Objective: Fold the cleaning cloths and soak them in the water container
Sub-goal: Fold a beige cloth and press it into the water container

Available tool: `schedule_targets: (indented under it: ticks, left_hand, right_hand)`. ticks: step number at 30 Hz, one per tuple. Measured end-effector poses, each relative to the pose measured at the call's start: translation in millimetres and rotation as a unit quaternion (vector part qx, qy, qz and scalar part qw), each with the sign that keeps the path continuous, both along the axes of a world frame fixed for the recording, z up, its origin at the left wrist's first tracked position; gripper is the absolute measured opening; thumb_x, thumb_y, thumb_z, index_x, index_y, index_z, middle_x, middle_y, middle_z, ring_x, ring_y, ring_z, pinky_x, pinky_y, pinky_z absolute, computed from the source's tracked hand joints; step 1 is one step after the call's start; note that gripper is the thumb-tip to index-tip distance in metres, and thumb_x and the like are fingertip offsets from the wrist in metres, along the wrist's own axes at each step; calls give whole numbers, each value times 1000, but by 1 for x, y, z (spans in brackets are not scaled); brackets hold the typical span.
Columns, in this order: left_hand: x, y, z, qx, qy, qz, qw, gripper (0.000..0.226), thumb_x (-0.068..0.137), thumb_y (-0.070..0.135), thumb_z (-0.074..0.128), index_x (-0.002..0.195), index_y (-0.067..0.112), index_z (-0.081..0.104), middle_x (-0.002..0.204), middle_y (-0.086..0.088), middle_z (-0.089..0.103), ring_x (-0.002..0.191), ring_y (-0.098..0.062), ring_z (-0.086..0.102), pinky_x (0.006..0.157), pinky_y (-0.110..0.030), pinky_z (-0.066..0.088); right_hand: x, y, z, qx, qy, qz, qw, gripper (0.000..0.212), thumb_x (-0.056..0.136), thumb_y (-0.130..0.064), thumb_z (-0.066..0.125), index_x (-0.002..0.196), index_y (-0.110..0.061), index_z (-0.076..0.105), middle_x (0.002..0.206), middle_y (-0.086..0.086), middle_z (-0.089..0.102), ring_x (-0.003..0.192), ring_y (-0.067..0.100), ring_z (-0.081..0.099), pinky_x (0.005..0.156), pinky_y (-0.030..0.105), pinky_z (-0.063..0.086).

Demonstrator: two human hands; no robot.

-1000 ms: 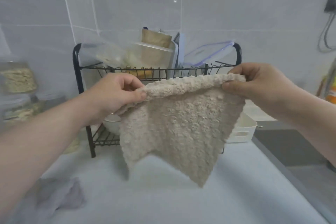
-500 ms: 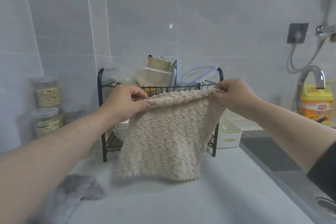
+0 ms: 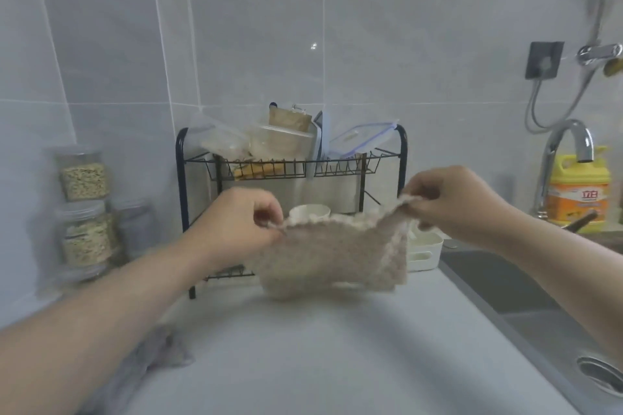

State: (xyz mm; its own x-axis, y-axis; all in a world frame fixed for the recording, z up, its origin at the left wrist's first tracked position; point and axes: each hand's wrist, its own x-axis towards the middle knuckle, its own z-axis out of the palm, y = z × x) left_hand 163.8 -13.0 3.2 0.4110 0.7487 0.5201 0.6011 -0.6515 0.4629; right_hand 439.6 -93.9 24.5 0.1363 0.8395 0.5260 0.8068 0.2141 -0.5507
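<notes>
A beige knobbly cleaning cloth [image 3: 332, 254] hangs between my hands, its lower edge touching the white counter [image 3: 320, 354]. My left hand [image 3: 241, 221] pinches its upper left corner and my right hand [image 3: 451, 202] pinches its upper right corner. The cloth is blurred by motion. A grey cloth [image 3: 148, 364] lies crumpled on the counter under my left forearm. Behind the beige cloth's right edge stands a white plastic container [image 3: 424, 254]; whether it holds water I cannot tell.
A black wire rack [image 3: 293, 168] with food boxes and a white cup [image 3: 310, 212] stands against the tiled wall. Jars of grain [image 3: 84, 205] are at the left. A sink [image 3: 526, 300] with a chrome tap [image 3: 569, 145] and a yellow detergent bottle [image 3: 578, 189] lies at the right.
Both hands have lowered the beige cloth from in front of the rack's top shelf down to the counter. The view has tilted up and pulled back, showing the tap and jars.
</notes>
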Motion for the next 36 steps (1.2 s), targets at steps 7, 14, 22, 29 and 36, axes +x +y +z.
schedule_targets:
  ticks: [7, 14, 22, 29, 36]
  left_hand:
    - [-32, -77, -108, -118, 222, -71, 965, 20, 69, 32, 73, 72, 34, 53, 72, 14, 53, 69, 8, 48, 59, -9, 35]
    - [-62, -111, -134, -192, 232, -101, 948, 11, 68, 24, 73, 78, 25, 68, 94, 9, 59, 89, 0, 55, 78, -16, 44]
    - [-78, -117, -107, -208, 37, -59, 976, 26, 50, 39, 74, 75, 43, 71, 71, 17, 69, 64, 1, 61, 62, -12, 43]
    - [-43, -39, -98, -207, -140, 81, 965, 10, 77, 5, 75, 79, 7, 66, 58, -2, 64, 49, -12, 53, 45, -17, 42]
    - [-21, 27, -126, -181, 93, 121, 972, 10, 75, 20, 72, 72, 22, 63, 76, 4, 65, 73, -12, 61, 61, -26, 44]
  right_hand:
    - [-7, -78, -114, -268, -141, 79, 950, 10, 74, -37, 72, 68, -33, 65, 75, -13, 67, 68, 5, 60, 69, 26, 52]
    - [-6, -125, -144, -314, -163, 110, 929, 14, 71, -28, 66, 70, -42, 63, 80, -34, 62, 77, -9, 58, 66, 6, 43]
    - [0, -135, -112, -262, -35, 99, 959, 10, 77, -19, 74, 69, -23, 70, 69, -11, 70, 60, 0, 61, 58, 12, 46]
    - [0, -68, -109, -150, 71, -39, 985, 8, 80, -18, 70, 73, -14, 67, 64, -3, 68, 53, 5, 57, 47, 16, 42]
    - [8, 3, -146, -217, -61, -84, 971, 12, 87, -19, 52, 88, -21, 63, 93, -4, 63, 82, 16, 56, 62, 24, 40]
